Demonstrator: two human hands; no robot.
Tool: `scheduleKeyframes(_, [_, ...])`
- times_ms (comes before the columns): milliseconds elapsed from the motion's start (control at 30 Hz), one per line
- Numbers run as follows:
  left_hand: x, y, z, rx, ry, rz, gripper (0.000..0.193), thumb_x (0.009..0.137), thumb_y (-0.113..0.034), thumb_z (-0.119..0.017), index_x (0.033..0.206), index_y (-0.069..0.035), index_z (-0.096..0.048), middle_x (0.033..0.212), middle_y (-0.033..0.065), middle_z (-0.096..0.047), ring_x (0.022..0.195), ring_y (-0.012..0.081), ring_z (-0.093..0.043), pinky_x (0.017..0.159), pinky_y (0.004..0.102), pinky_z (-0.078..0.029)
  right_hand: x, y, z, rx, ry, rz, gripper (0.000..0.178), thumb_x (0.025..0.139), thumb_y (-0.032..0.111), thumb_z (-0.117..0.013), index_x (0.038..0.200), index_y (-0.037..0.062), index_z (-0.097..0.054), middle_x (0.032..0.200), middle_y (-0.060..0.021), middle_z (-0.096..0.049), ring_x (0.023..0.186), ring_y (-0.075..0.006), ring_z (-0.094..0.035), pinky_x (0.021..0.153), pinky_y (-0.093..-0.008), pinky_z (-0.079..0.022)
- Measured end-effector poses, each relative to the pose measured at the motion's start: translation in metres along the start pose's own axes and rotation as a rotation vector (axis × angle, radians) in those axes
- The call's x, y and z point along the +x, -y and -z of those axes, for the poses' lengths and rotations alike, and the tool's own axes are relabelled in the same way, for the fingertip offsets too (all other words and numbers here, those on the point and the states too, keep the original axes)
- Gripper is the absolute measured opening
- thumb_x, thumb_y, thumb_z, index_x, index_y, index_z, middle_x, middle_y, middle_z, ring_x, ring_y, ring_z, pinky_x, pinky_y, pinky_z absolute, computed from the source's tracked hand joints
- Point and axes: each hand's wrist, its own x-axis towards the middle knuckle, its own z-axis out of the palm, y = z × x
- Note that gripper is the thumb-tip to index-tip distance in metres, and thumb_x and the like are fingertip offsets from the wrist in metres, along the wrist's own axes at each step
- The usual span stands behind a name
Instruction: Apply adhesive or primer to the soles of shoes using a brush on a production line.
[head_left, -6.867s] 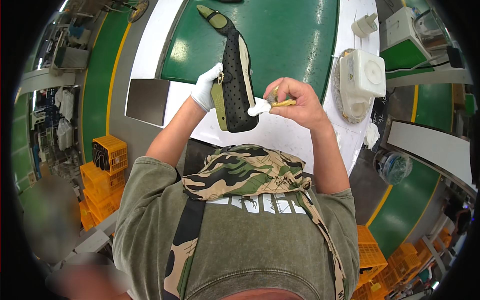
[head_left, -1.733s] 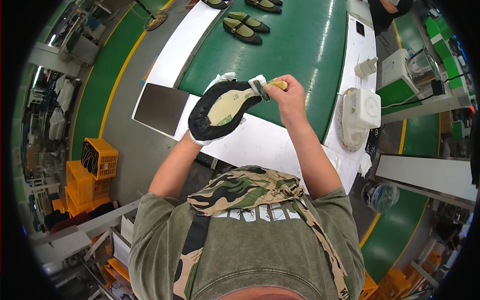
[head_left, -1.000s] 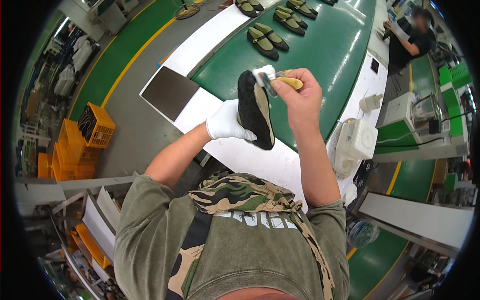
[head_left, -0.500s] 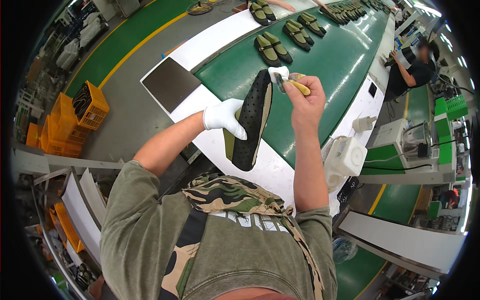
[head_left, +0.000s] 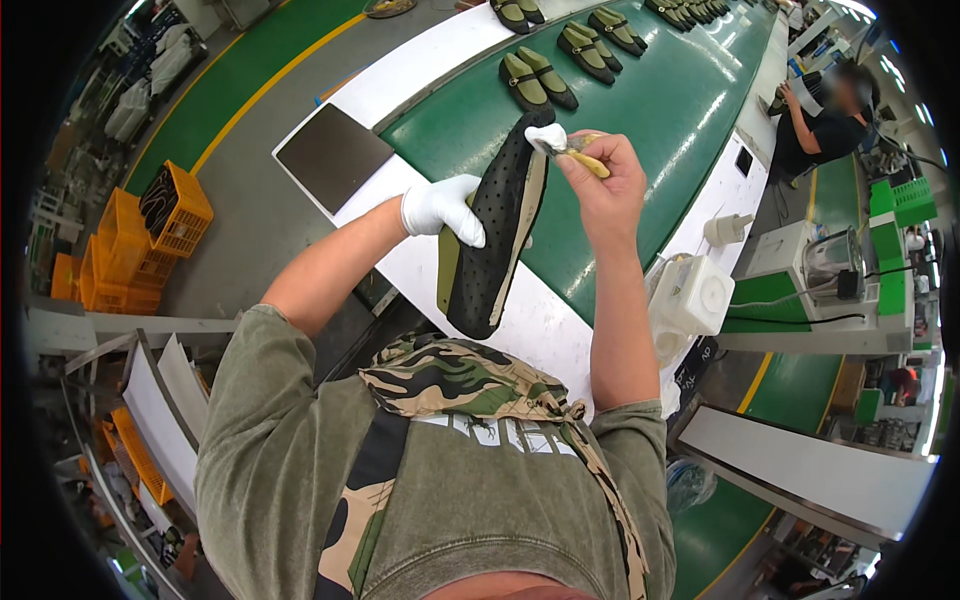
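A black dotted shoe [head_left: 487,240], held up on end over the near edge of the work surface, is in my left hand [head_left: 443,210]. That hand wears a white glove and is closed round the shoe's side. A green piece, seemingly a shoe last [head_left: 448,275], shows along its left side. My bare right hand [head_left: 607,185] pinches a brush with a yellow handle [head_left: 588,163]. White paste [head_left: 547,138] covers the brush tip, which meets the shoe's upper end, near the pale sole edge.
Green-filled black shoes [head_left: 538,80] stand in pairs along the green conveyor belt [head_left: 440,130]. A dark square plate [head_left: 335,158] lies at left. White plastic containers [head_left: 692,295] stand right of my forearm. Orange crates [head_left: 178,212] are stacked on the floor; a co-worker [head_left: 835,120] is at far right.
My right hand has brought the brush leftward and slightly down, and its white paste now overlaps the shoe's upper end. The shoe has shifted slightly left and up, still in my left hand.
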Motion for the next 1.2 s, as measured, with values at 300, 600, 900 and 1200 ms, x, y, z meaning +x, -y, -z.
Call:
scheduleKeyframes(300, [-0.002, 0.013, 0.005, -0.233, -0.19, -0.056, 0.067, 0.064, -0.017, -0.074, 0.125, 0.005, -0.055, 0.114, 0.018, -0.065, 0.101, 0.0262, -0.066, 0.093, 0.0383, -0.053, -0.042, 0.003, 0.014, -0.079, 0.282, -0.098, 0.023, 0.078, 0.002, -0.074, 0.083, 0.0038, -0.052, 0.094, -0.0087, -0.065, 0.086, -0.0133, -0.058, 0.078, -0.027, -0.047])
scheduleKeyframes(600, [-0.013, 0.017, -0.019, -0.241, -0.201, -0.105, 0.072, 0.065, -0.023, -0.071, 0.128, 0.006, -0.053, 0.118, 0.021, -0.063, 0.105, 0.029, -0.065, 0.098, 0.0395, -0.05, -0.038, 0.0, 0.008, 0.07, 0.264, -0.183, 0.024, 0.078, 0.003, -0.076, 0.083, 0.0033, -0.052, 0.092, -0.0074, -0.065, 0.085, -0.0121, -0.057, 0.076, -0.0267, -0.047])
scheduleKeyframes(900, [-0.064, 0.04, -0.034, -0.134, -0.521, -0.28, 0.061, 0.071, -0.021, -0.067, 0.124, 0.008, -0.054, 0.113, 0.0201, -0.065, 0.099, 0.0291, -0.066, 0.094, 0.0384, -0.052, -0.081, 0.005, -0.005, 0.109, 0.526, -0.239, 0.022, 0.078, 0.003, -0.075, 0.081, 0.0035, -0.053, 0.091, -0.0071, -0.064, 0.087, -0.0131, -0.058, 0.079, -0.0279, -0.046])
scheduleKeyframes(1200, [-0.111, 0.041, -0.042, -0.23, -0.598, -0.313, 0.066, 0.07, -0.025, -0.068, 0.127, 0.003, -0.051, 0.116, 0.024, -0.062, 0.104, 0.0322, -0.064, 0.095, 0.0416, -0.052, -0.089, 0.001, -0.029, 0.202, 0.754, -0.226, 0.024, 0.078, 0.003, -0.075, 0.082, 0.0066, -0.051, 0.097, -0.0098, -0.062, 0.092, -0.0154, -0.058, 0.081, -0.0295, -0.045])
